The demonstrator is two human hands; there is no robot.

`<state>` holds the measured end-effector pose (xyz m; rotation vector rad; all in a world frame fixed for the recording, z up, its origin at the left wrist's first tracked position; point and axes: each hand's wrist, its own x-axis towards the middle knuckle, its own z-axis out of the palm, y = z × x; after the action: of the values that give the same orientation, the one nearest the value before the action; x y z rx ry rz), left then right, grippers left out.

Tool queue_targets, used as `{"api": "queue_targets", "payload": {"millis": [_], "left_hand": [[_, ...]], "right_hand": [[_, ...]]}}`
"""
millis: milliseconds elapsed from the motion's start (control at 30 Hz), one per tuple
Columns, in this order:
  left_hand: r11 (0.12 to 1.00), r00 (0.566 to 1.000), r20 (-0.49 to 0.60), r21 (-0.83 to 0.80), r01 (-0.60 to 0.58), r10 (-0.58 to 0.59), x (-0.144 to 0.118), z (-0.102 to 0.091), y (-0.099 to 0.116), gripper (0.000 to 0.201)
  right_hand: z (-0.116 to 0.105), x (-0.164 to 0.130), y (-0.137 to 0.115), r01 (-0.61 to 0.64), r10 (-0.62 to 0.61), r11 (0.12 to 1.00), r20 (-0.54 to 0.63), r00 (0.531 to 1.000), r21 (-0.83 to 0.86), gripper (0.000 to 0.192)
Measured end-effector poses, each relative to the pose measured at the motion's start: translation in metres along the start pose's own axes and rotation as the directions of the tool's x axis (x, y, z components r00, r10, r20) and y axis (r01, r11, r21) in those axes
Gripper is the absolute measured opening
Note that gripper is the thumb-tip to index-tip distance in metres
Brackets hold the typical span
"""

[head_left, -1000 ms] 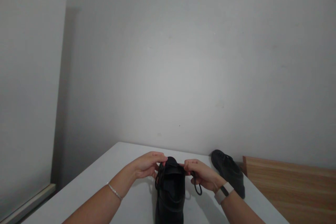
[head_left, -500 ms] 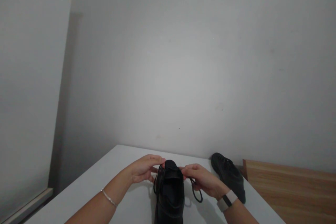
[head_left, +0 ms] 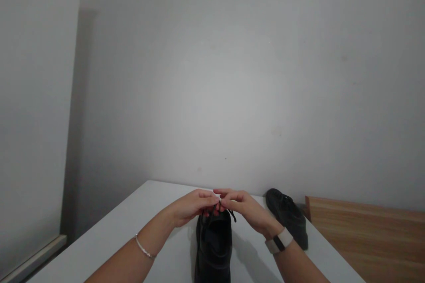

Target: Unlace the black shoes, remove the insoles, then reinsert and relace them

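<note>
A black lace-up shoe [head_left: 214, 252] stands on the white table, its heel toward me and its opening upward. Over the tongue end, my left hand [head_left: 192, 207] and my right hand [head_left: 241, 205] meet with fingertips nearly touching. Both pinch the black shoelace [head_left: 234, 217], parts of which hang down over the shoe's opening and to its right side. The fingers hide most of the lacing and the toe. A bracelet is on my left wrist, and a pale band with a dark face is on my right.
Another black shoe [head_left: 288, 216] lies behind my right wrist, near the table's right edge. The white table [head_left: 142, 221] meets a plain grey wall [head_left: 226, 97]. A wooden board [head_left: 365, 234] stands at the right, beyond the table.
My hands have come together from the two sides of the shoe to above its tongue. The lace loop that hung from my right hand is now drawn up between the fingers.
</note>
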<state>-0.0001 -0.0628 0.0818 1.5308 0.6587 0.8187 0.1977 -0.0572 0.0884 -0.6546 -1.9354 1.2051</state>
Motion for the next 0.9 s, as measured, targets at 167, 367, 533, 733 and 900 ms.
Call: {"api": "queue_targets", "payload": {"millis": [167,367,533,733,900], "left_hand": [[0.998,0.998,0.040,-0.042,-0.036,0.037,0.006,-0.006,-0.004,0.028],[0.994,0.993,0.040,0.007,-0.113,0.113,0.013,-0.015,-0.010,0.030],[0.980,0.980,-0.027,0.055,-0.193,0.195,0.017,-0.020,-0.017,0.022],[0.865,0.924,-0.245,-0.343,-0.365,0.293,0.020,-0.043,-0.037,0.015],[0.627,0.842,-0.428,-0.568,-0.533,0.329,0.017,-0.073,-0.056,0.022]], "right_hand": [[0.006,0.005,0.003,0.072,-0.076,0.994,0.050,0.996,0.076,0.027],[0.003,0.007,0.014,0.141,-0.140,0.984,-0.016,0.990,0.107,0.027],[-0.002,0.010,0.037,0.148,-0.108,0.963,-0.180,0.978,0.225,0.023],[-0.021,0.011,0.070,0.231,0.015,0.720,-0.347,0.938,0.654,0.020],[-0.035,0.009,0.082,0.347,0.059,0.587,-0.466,0.883,0.731,0.026]]}}
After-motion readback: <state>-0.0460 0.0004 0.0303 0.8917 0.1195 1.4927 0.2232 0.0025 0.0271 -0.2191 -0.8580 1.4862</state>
